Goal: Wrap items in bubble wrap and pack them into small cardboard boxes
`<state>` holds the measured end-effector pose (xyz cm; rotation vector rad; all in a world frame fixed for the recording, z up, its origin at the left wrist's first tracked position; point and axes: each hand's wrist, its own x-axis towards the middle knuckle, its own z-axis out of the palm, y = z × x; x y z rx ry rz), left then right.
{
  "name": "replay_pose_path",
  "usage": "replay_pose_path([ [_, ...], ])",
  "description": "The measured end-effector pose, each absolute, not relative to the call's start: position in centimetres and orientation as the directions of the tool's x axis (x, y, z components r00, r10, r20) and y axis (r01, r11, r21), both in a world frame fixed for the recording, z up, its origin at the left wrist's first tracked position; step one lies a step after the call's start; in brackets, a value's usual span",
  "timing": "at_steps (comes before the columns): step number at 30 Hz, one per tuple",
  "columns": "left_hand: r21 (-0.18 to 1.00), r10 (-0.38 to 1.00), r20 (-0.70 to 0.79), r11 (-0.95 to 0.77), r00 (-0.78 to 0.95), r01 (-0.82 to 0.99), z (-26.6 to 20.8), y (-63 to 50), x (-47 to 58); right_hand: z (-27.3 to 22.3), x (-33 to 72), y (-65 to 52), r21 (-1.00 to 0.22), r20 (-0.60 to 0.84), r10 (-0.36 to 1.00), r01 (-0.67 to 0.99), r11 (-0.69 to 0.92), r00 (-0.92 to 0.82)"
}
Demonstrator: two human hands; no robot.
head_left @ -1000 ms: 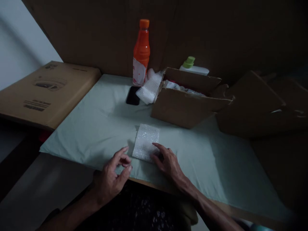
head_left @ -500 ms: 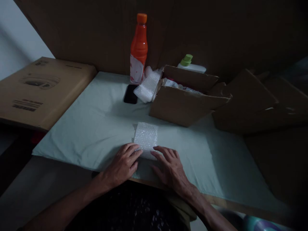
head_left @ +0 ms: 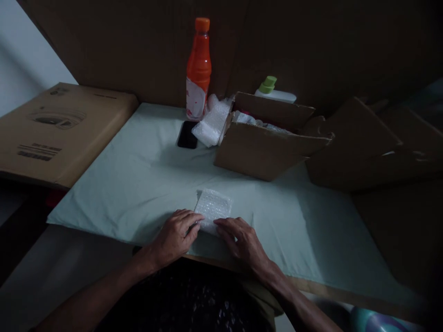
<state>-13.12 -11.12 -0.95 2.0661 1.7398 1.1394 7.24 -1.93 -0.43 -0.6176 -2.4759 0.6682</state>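
Observation:
A small piece of bubble wrap (head_left: pixel 215 206) lies on the pale green cloth near the front edge of the table, turned a little askew. My left hand (head_left: pixel 180 233) grips its near left corner between thumb and fingers. At the near right side, my right hand (head_left: pixel 241 237) has its fingers closed on the wrap's edge, with the thumb partly hidden beneath. Whether anything is inside the wrap cannot be seen.
An open cardboard box (head_left: pixel 252 152) stands behind, with more bubble wrap (head_left: pixel 215 122) at its left. Beside that are a black phone (head_left: pixel 187 134) and an orange bottle (head_left: pixel 199 69). A white bottle with a green cap (head_left: pixel 275 95) is behind the box. A flat carton (head_left: pixel 65 129) lies left.
The bubble wrap has shifted toward me and slightly right, and turned a little. My right hand's fingers have come together on its edge; my left fingers have closed on its corner.

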Motion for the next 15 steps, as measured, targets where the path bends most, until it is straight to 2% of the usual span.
replay_pose_path([
  [2,0.602,0.912,0.410,-0.268,-0.004,0.752,-1.0,-10.8,-13.0,-0.5,7.4,-2.0,-0.541,0.373,0.542,0.298,0.787,-0.753],
  [7,0.608,0.922,0.386,-0.235,-0.023,0.758,-1.2,-9.8,-12.8,-0.5,8.0,-2.4,-0.379,0.507,0.521,0.365,0.850,-0.687],
  [15,0.485,0.888,0.460,-0.223,-0.030,0.845,-1.9,-9.0,-12.6,-0.7,7.8,-2.7,-0.278,0.426,0.438,0.346,0.896,-0.792],
])
